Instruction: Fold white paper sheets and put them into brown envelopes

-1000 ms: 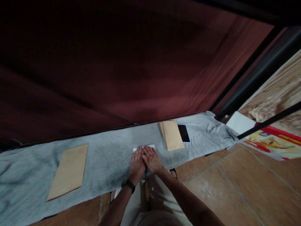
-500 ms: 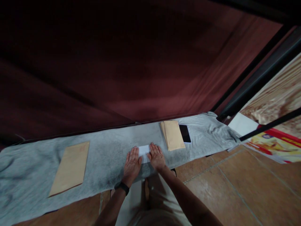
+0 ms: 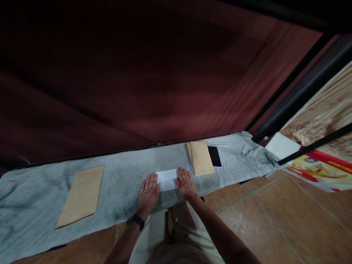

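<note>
A white piece of paper (image 3: 167, 180), apparently folded, lies on the grey cloth (image 3: 123, 183) in front of me. My left hand (image 3: 149, 190) rests flat on its left end, fingers stretched out, a dark band on the wrist. On the paper's right end lies my right hand (image 3: 186, 183), also flat with fingers extended. Just right of that hand is a small stack of brown envelopes (image 3: 202, 158), slightly fanned. A dark-screened phone (image 3: 215, 156) sits beside the stack, partly covered by it.
Farther left on the cloth lies another brown envelope (image 3: 81, 194). A dark red panel (image 3: 165, 91) rises behind the cloth. At the right are a black bar (image 3: 316, 148) and a red and yellow printed box (image 3: 327, 168). Brown tiles (image 3: 261, 216) cover the floor.
My left hand has slid left along the paper, so more of the white surface shows between my hands. My right hand stays at the right end, shifted slightly right.
</note>
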Tool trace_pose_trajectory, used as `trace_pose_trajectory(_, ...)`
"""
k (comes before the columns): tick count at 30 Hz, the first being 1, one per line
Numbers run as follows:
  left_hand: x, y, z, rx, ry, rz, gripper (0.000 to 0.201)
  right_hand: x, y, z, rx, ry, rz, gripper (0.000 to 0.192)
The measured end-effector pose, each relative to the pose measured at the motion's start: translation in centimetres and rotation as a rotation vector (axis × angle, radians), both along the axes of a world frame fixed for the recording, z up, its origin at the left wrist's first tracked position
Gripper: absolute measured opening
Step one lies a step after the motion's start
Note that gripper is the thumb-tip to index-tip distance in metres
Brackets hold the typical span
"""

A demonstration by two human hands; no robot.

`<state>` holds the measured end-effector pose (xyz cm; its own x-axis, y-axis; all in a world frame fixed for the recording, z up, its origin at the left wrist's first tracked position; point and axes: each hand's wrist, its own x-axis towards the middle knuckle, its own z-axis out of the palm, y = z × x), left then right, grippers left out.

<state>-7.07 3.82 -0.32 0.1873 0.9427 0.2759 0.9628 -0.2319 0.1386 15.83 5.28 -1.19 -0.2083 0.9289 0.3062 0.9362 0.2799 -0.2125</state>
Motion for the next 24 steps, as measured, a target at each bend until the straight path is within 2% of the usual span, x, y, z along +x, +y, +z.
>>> trace_pose_trajectory(5, 0.9, -0.6, 0.5, 0.047, -0.007, 0.057, 0.059, -0.1, 0.0, -0.1, 0.013, 0.014, 0.000, 0.054)
trace_pose_trajectory(10, 4.1, -2.5, 0.8, 0.037, 0.001, -0.176, 0.059, -0.2, -0.1, -0.2, 0.038, 0.011, -0.003, 0.054)
trace_pose_trajectory(12, 4.6, -3.4, 0.6, 0.037, 0.015, -0.189, 0.062, -0.2, -0.1, -0.3, 0.061, 0.017, -0.001, 0.054)
trace_pose_trajectory(19, 2.0, -5.6, 0.6, 0.053, 0.040, -0.126, 0.069, -0.2, 0.0, -1.0, 0.115, 0.025, 0.010, 0.055)
trace_pose_trajectory(24, 0.6, -6.0, 0.9, 0.040, 0.042, -0.114, 0.066, -0.2, -0.1, -0.6, 0.086, 0.014, 0.013, 0.054)
